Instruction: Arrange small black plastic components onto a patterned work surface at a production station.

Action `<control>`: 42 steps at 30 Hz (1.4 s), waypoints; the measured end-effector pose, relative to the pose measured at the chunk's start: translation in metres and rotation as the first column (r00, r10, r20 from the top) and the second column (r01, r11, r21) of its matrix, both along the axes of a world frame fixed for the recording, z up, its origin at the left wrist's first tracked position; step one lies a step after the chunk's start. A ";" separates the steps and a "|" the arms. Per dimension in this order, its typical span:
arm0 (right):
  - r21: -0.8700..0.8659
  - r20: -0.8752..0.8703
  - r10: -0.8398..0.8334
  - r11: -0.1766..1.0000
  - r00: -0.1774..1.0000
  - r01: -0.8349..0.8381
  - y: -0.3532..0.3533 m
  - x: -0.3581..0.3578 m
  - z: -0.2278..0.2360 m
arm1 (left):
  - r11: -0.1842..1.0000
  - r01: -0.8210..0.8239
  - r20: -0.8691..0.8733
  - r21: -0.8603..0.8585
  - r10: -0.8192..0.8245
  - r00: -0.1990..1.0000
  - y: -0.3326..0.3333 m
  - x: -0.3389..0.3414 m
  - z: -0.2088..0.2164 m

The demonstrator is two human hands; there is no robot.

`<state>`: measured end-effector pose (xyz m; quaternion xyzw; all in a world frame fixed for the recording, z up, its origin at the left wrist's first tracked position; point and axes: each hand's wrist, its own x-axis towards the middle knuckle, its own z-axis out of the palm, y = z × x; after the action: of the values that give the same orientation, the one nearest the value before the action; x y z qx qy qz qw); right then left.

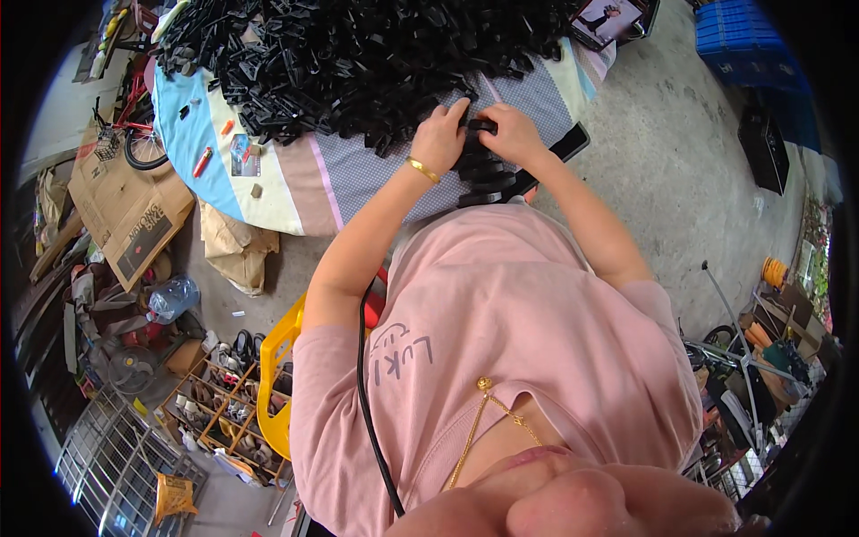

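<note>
A large heap of small, elongated black plastic pieces covers the far part of a cloth-covered table. At the heap's near right edge, my left hand has its fingers curled, their tips beside some black pieces. What they grip, if anything, is hidden. Just to its right, my right hand pinches a black plastic piece between thumb and fingers. Below and between the hands, a row of similar black pieces lies stacked closely together by the table's near edge.
On the table's left lie a red lighter, an orange piece and a card. A tablet-like screen stands at the far right. A yellow plastic chair is at my left, near a shoe rack. Blue crates stand far right.
</note>
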<state>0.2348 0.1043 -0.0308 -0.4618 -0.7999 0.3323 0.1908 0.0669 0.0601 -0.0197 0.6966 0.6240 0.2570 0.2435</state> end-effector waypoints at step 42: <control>0.290 0.106 0.331 0.892 0.938 -0.348 0.017 0.032 0.023 | 0.998 0.040 -0.090 0.051 -0.036 0.995 0.003 -0.009 -0.006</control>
<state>0.2670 0.1217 -0.0078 -0.2889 -0.9146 0.2205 0.1771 0.0582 0.0626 -0.0256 0.7253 0.6139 0.2374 0.2018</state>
